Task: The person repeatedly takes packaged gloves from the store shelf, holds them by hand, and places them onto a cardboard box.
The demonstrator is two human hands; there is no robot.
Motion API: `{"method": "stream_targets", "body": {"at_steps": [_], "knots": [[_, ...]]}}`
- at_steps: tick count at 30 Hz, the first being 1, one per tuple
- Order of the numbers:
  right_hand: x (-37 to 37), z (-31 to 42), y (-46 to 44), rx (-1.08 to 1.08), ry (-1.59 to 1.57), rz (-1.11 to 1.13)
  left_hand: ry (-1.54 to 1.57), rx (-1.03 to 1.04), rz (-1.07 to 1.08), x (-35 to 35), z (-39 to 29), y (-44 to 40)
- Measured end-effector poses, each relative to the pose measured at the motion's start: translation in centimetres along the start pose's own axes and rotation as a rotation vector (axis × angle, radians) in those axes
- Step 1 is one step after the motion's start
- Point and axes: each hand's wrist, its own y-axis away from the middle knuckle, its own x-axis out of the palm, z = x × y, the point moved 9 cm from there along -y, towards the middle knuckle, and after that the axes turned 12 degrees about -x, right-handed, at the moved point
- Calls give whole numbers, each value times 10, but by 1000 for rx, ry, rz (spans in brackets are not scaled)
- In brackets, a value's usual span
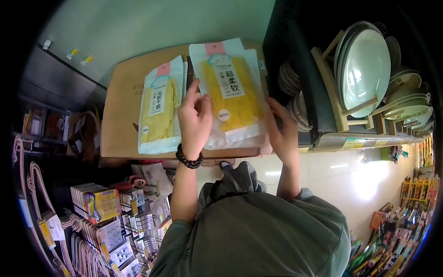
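Two stacks of packaged yellow gloves lie on a cardboard box (121,101). My left hand (196,120), with a dark braided bracelet at its wrist, rests at the left edge of the right-hand glove package (240,108), its thumb and fingers apart. At that package's right edge is my right hand (281,134), fingers extended along the side. The left glove package (159,108) lies just left of my left hand, on top of another package that shows at its edge.
White plates (364,69) stand in wooden racks on a dark shelf (323,115) at the right, with bowls beside them. Hangers (85,254) and small packaged goods (110,205) hang at the lower left. More merchandise (392,240) fills the lower right.
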Motion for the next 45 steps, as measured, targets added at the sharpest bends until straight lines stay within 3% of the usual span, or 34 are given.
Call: {"method": "stream_targets", "body": {"at_steps": [4, 7, 16, 22, 28, 34, 37, 40, 45], "knots": [[-6, -1, -8, -22, -31, -49, -163, -20, 80, 9, 1, -10], [-6, -3, -10, -21, 14, -3, -411, 147, -18, 8, -19, -2], [5, 8, -6, 11, -20, 8, 109, -13, 216, 17, 4, 17], [-2, 23, 14, 62, 17, 32, 205, -42, 292, 14, -3, 34], [2, 28, 42, -54, -27, 50, 119, -4, 284, 7, -4, 35], [6, 38, 36, -183, 74, 87, 292, -145, 325, 10, -18, 28], [15, 45, 24, -178, -8, 96, 231, -99, 323, 11, -26, 24], [20, 49, 14, -208, -33, 74, 318, -197, 385, 21, -22, 22], [23, 48, -1, -259, 55, 47, 217, -95, 295, 17, -8, 18]]}}
